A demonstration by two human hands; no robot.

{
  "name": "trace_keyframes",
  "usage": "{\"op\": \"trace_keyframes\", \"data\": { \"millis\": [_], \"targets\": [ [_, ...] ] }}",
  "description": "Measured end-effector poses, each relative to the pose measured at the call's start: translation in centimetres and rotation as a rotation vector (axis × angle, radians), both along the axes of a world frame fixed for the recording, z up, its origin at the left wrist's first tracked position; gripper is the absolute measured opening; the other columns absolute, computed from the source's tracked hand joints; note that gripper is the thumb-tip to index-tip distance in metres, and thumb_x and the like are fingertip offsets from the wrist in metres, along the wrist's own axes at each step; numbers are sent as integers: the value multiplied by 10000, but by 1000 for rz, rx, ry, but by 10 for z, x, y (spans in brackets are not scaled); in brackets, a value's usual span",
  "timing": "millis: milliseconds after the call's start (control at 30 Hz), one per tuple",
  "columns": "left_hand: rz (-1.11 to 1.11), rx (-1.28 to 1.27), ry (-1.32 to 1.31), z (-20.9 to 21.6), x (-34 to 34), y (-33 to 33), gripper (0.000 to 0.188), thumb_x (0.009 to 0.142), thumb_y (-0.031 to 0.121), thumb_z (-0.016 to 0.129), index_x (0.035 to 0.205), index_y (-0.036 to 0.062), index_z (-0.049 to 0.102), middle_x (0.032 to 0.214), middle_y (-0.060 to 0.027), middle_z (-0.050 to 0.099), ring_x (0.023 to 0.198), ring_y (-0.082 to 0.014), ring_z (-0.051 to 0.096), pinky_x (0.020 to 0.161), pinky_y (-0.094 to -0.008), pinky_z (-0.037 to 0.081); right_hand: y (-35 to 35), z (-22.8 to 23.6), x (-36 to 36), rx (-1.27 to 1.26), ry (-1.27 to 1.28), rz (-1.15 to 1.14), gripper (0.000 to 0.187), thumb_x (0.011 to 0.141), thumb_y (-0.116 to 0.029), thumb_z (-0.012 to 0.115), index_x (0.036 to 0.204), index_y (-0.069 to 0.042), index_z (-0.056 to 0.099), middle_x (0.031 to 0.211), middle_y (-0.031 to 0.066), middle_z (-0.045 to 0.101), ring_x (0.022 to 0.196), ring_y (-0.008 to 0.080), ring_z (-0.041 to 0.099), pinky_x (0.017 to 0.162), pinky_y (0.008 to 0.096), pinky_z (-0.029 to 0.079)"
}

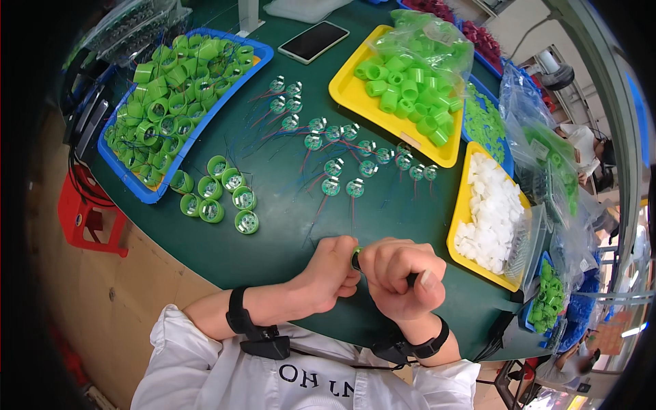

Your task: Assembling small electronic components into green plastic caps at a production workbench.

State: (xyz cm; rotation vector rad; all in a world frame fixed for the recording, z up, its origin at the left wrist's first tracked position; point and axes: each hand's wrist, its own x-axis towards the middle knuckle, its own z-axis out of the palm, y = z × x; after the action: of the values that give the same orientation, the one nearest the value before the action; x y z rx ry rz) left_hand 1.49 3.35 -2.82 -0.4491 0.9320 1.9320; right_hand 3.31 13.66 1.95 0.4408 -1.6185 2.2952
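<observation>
My left hand (329,272) and my right hand (402,277) meet over the near edge of the green table. A small green plastic cup (356,255) shows between them, mostly covered by fingers; the left fingers are closed around it. My right hand is curled beside it, with a dark bit (412,279) of something showing at its thumb, too hidden to name. Beyond my hands lie several round green circuit boards (354,188) with white connectors and thin red and blue wires. To the left stand several green cups (247,221) with boards inside.
At left, a blue tray (225,99) is heaped with wired green cups. A yellow tray (342,92) holds bagged green cups; another yellow tray (459,236) holds white pieces. A phone (314,42) lies at the back. A red stool (89,219) stands left of the table.
</observation>
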Motion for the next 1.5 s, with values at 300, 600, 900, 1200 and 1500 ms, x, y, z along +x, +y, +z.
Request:
{"op": "trace_keyframes", "data": {
  "millis": [300,600,900,1200,1500],
  "targets": [
    [-112,99,600,44,3,-18,203,865,239,565,835,46,512,545,23,357,419,-95,324,374,-246,253,62,90,60,-300,330,-90,543,895,-451,470,476,-172,266,372,-58,263,273,25,200,287,178,117],
    [174,-929,1909,60,19,-36,284,630,131,757,758,16,530,603,-79,520,456,-235,497,424,-299,397,68,66,65,-115,140,-181,578,925,-471,360,467,-124,298,380,-24,302,312,81,269,317,215,161],
    [28,-468,1387,4,19,-109,416,711,-88,664,1035,1,420,1075,-187,570,978,-212,568,860,-316,450,122,54,-1,338,73,-258,411,884,-261,509,545,-70,377,487,-18,350,414,86,329,396,224,223],
    [226,217,755,27,14,-92,288,856,125,549,1078,-39,468,954,-130,508,748,-193,551,682,-322,486,69,60,-26,151,92,-131,367,901,-279,519,609,-88,406,498,-8,383,406,88,319,381,242,227],
    [-90,386,519,44,11,-53,456,974,369,244,1009,-27,467,737,-103,463,535,-125,407,434,-236,345,6,112,14,-265,548,268,526,919,-397,441,477,-132,337,389,-38,336,295,61,297,301,191,201]
  ]
}}
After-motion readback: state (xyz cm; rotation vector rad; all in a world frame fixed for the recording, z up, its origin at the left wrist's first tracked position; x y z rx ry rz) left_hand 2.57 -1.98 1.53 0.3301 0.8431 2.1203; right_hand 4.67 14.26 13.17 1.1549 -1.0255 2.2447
